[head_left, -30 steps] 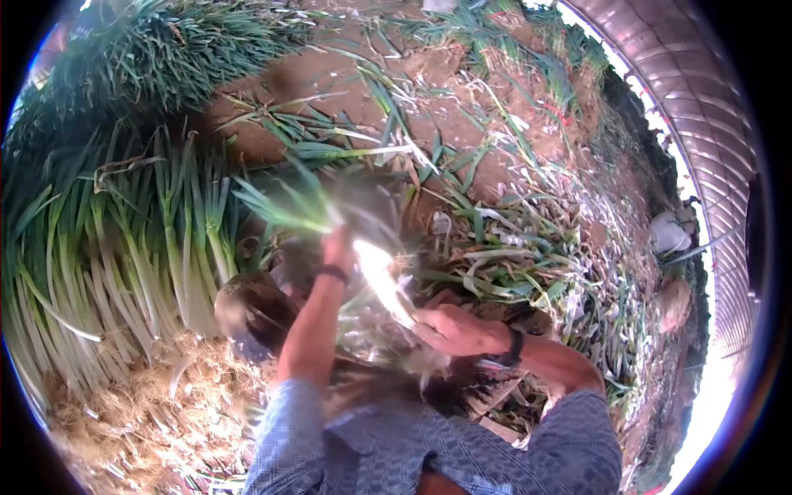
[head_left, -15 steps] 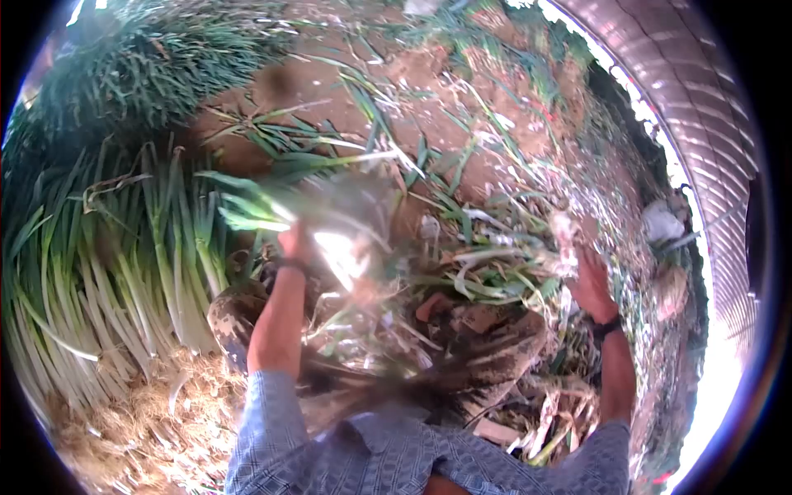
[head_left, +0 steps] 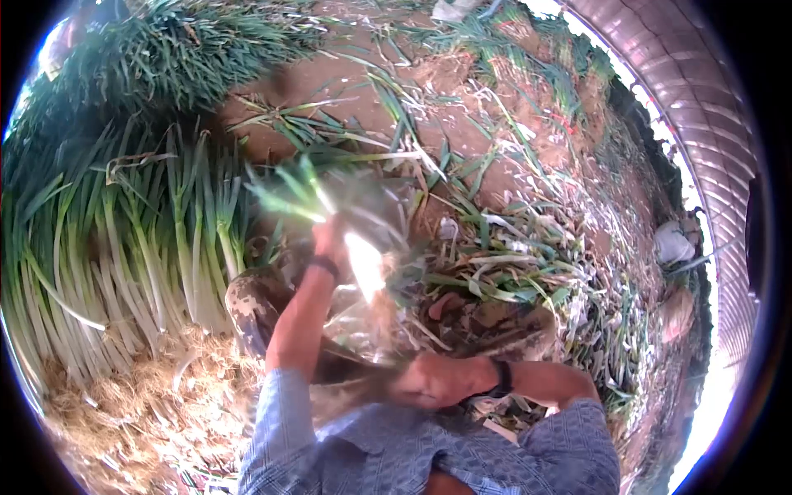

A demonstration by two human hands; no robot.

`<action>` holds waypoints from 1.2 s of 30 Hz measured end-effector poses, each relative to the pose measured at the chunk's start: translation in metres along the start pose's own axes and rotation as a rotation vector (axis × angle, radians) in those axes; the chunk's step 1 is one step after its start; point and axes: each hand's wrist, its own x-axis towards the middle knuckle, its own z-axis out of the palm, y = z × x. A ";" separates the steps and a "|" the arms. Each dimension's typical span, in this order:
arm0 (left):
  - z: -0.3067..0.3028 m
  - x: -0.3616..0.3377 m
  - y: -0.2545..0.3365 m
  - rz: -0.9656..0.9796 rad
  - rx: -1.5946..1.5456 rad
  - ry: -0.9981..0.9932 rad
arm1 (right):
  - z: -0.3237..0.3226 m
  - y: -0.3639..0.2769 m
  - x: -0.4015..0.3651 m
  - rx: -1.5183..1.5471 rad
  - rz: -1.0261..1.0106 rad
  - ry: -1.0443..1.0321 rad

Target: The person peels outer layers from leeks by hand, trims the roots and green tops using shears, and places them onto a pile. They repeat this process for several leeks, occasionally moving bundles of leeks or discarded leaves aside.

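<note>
My left hand (head_left: 332, 241) is closed around a large green onion (head_left: 364, 262), held at a slant before me. Its leaves point up and left, while the bright white stalk runs down to pale roots near my lap. Motion blurs the leaf ends. Low in front of my shirt, my right hand (head_left: 433, 380) is curled with its back showing; its fingers are partly smeared, and I cannot tell what is in them. Left of my knee stands a dense row of green onions (head_left: 157, 256), their roots (head_left: 140, 404) toward me.
Peeled leaves (head_left: 511, 276) lie heaped at front right, with more scraps spread over the soil (head_left: 355, 87). Another heap of green onions (head_left: 165, 66) fills the back left. A white bag (head_left: 675, 245) rests near the right edge, beside a corrugated sheet (head_left: 701, 115).
My right hand has come from the leaf heap on the right in to my lap, its fingers now curled. My left hand keeps its hold on the green onion, slightly further right in view.
</note>
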 end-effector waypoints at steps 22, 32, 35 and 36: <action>-0.017 -0.009 -0.092 -0.260 -0.424 -0.303 | 0.009 0.063 0.034 -0.560 0.231 0.942; -0.018 -0.059 -0.065 0.581 0.642 -0.277 | -0.018 0.083 0.012 -0.125 0.181 1.179; -0.010 -0.061 -0.072 0.296 0.427 -0.096 | -0.033 0.047 0.018 -0.454 0.262 0.788; -0.003 -0.071 -0.066 0.115 0.233 -0.120 | -0.038 0.035 0.028 -0.532 0.327 0.627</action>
